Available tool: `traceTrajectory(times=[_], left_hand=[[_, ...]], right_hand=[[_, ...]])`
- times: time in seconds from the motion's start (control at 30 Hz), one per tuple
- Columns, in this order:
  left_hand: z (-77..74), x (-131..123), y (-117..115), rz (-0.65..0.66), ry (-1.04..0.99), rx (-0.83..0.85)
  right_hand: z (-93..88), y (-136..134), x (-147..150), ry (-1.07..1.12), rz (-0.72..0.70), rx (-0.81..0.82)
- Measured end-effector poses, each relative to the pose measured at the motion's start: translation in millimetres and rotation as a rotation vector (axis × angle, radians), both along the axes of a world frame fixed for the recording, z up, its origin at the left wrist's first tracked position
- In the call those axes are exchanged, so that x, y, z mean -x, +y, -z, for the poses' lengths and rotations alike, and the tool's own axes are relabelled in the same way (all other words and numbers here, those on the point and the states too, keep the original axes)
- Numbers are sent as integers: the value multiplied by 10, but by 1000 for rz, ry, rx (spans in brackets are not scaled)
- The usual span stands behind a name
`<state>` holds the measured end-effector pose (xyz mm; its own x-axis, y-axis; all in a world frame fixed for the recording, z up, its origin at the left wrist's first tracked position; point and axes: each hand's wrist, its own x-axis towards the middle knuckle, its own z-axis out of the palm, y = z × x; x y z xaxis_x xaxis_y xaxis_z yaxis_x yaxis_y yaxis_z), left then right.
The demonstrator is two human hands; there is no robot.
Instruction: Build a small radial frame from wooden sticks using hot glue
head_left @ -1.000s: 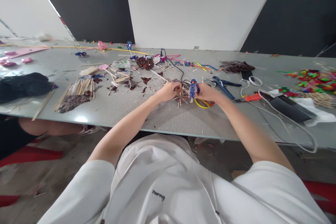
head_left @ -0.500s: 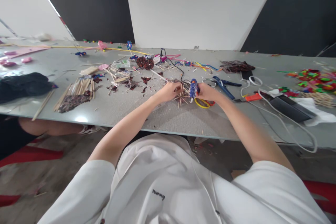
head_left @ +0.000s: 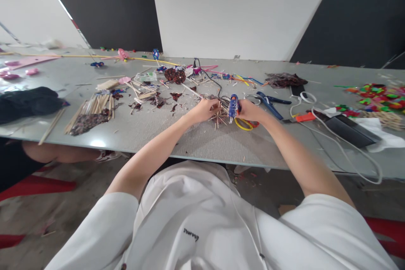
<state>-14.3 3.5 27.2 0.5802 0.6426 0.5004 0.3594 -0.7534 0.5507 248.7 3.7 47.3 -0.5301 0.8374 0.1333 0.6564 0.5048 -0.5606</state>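
My right hand is closed around a blue glue gun with an orange-red part by the fingers. A black cord runs back from near it across the table. My left hand is closed at a cluster of thin wooden sticks that fan out beneath the fingers, right beside the glue gun. Just which stick it pinches is hidden. Yellow-handled scissors lie under my right hand. Behind that hand rests a blue plier-like tool.
Scraps and loose sticks litter the table to the left, around a round brown piece. A stick bundle lies near the front edge. On the right are a white cable, a black box and colourful pieces. Someone's leg shows at left.
Almost nothing differs. The glue gun has shifted very slightly, while both hands stay at the sticks.
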Motion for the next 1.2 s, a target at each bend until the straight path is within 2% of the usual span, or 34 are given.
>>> traceTrajectory(times=[0.7, 1.2], left_hand=[[-88, -12, -100, -7, 73, -14], [-77, -2, -89, 1, 69, -31]], right_hand=[[-20, -8, 3, -13, 1, 7], [-62, -3, -24, -25, 37, -27]])
